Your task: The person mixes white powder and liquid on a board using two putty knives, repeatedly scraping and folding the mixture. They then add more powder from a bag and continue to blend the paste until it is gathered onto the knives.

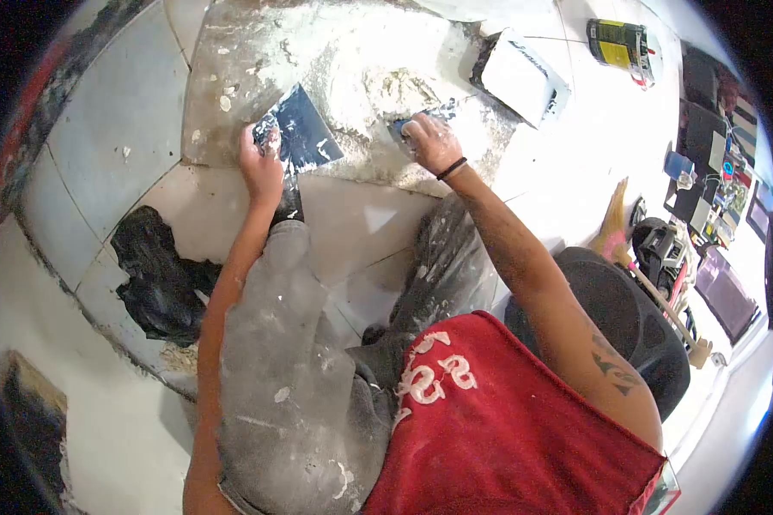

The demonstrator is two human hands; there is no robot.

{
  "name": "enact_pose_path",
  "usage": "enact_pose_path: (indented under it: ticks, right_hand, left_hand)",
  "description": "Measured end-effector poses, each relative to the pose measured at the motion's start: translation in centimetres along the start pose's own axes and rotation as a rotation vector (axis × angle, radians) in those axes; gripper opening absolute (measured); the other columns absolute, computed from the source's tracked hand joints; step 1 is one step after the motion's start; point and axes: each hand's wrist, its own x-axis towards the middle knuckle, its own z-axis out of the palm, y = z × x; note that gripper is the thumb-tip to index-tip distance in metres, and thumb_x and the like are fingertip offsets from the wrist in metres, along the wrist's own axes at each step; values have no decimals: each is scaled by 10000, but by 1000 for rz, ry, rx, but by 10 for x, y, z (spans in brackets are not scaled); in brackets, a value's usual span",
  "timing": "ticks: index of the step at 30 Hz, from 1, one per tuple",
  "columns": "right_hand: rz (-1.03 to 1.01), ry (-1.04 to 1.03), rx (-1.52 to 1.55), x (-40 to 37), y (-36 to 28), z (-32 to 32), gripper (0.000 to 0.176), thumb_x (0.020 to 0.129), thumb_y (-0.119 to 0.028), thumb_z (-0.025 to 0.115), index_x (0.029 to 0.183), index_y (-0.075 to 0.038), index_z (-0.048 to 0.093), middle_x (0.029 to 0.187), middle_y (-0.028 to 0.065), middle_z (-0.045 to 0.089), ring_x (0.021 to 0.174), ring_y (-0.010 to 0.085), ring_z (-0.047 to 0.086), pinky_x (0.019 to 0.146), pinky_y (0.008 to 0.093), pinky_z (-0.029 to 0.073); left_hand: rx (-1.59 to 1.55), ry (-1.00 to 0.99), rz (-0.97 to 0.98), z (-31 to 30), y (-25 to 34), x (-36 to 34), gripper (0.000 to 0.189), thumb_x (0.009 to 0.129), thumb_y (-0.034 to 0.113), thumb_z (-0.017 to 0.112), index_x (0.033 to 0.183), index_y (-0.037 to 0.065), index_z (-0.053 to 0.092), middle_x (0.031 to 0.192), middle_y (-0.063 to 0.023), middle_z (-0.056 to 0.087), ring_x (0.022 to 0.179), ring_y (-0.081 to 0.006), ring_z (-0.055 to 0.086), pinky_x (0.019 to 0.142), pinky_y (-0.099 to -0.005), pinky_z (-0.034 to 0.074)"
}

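Observation:
My left hand (pixel 263 161) is closed on a flat dark blue spreader (pixel 305 133) smeared with white paste. My right hand (pixel 432 142) is wrapped round a second blue spreader (pixel 442 112), mostly hidden under my fingers and paste. Both hands are over a board (pixel 210 129) on the floor, coated with white powder and paste. A heap of wet, off-white paste (pixel 395 90) lies on the board, just beyond and left of my right hand.
A white rectangular container (pixel 524 77) sits at the board's right corner, with a yellow and black can (pixel 618 43) beyond. A black plastic bag (pixel 159 275) lies left, a black stool (pixel 610 318) right. A broom (pixel 614 223) and tools are farther right.

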Motion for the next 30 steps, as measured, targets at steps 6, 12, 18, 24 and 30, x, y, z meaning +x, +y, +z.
enact_pose_path:
  ticks: [6, 12, 18, 24, 30]
  right_hand:
    - [57, -84, 120, 52, 15, -64, 263, 656, 81, 459, 837, -60, 586, 785, 127, 565, 724, 302, 567, 657, 375, 479]
    - [-28, -130, 57, 109, 47, -74, 234, 615, 38, 552, 819, -53, 617, 787, 145, 598, 729, 317, 580, 650, 370, 467]
    - [68, -196, -42, 115, 45, -98, 248, 620, -21, 607, 866, -40, 627, 709, 172, 611, 661, 315, 596, 632, 369, 482]
    - [236, 11, 38, 66, 17, -109, 232, 621, -54, 717, 834, -30, 628, 753, 108, 595, 668, 236, 576, 615, 311, 459]
    - [347, 96, 13, 33, 8, -94, 195, 662, -88, 674, 856, -81, 658, 746, 116, 582, 694, 276, 571, 637, 370, 458]
  left_hand:
    - [-5, 53, -39, 2, -9, -1, 182, 830, 99, 570, 958, -22, 520, 842, -98, 558, 784, -172, 516, 737, -303, 415]
    - [54, 51, 5, 1, -17, 1, 183, 819, 100, 581, 944, -23, 528, 812, -105, 561, 763, -174, 524, 721, -306, 423]
    - [-18, 40, -74, 3, -25, 3, 190, 814, 103, 586, 940, -25, 525, 810, -109, 572, 751, -187, 530, 713, -313, 426]
    - [72, 46, -33, 0, -15, 0, 186, 813, 93, 578, 943, -28, 521, 817, -113, 573, 755, -193, 535, 713, -319, 426]
    - [9, 50, -42, 2, -28, 3, 190, 812, 90, 578, 950, -26, 518, 825, -119, 565, 765, -199, 530, 716, -318, 423]
